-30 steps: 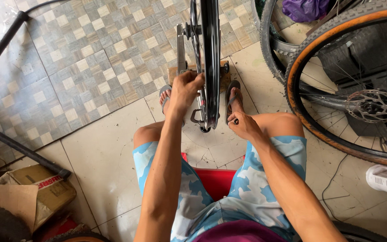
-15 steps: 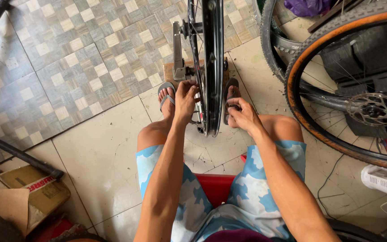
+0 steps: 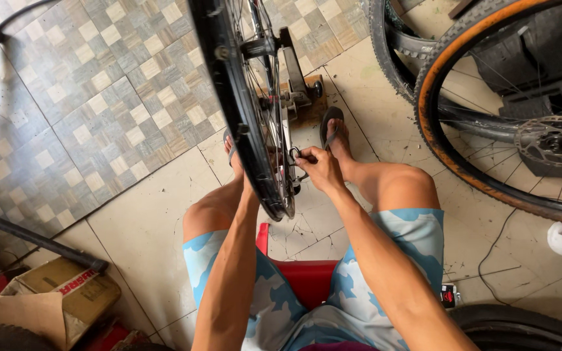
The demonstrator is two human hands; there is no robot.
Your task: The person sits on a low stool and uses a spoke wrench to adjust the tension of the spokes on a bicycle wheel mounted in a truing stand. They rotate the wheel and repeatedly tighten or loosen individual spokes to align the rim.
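Nearest: a red stool (image 3: 307,279) under the seated person, with a cardboard box (image 3: 47,299) on the floor at the left. Between the knees stands a bicycle wheel (image 3: 242,110), upright in a metal truing stand (image 3: 294,84). The right hand (image 3: 320,169) is closed, fingers pinching a small ring-shaped metal tool (image 3: 294,154) at the spokes. The left hand is hidden behind the rim; its grip cannot be determined. Farther right, a second wheel with a tan-walled tyre (image 3: 463,130) and a disc rotor (image 3: 554,140).

Bare-armed person wears blue-and-white patterned shorts (image 3: 385,260) and dark flip-flops (image 3: 330,125).
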